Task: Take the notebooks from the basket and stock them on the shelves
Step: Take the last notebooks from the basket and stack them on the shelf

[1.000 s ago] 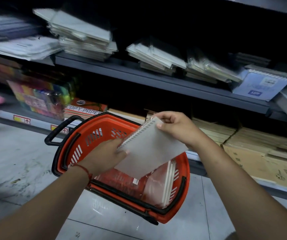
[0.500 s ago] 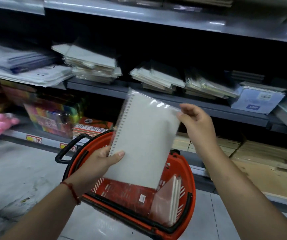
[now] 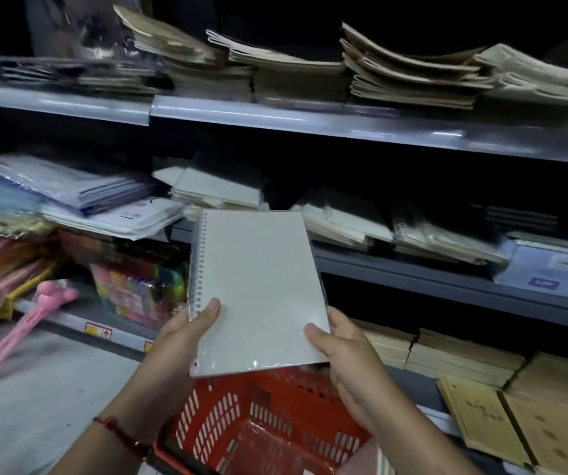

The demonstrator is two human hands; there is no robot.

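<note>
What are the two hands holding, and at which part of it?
Both hold one grey spiral notebook in clear wrap. The left hand grips its lower spiral-side corner; the right hand grips its lower right corner, above the red basket.

Dim overall, with deep black between the shelves point(image 3: 344, 125). Pale glare streaks along the shelf edges, soft sheen on the wrapped notebook point(image 3: 258, 289), brightest and sharpest near the centre. Motion-blurred stacks at top and left, smeared colours at the left edge. Wide-angle bending of shelf lines toward the corners.
</note>
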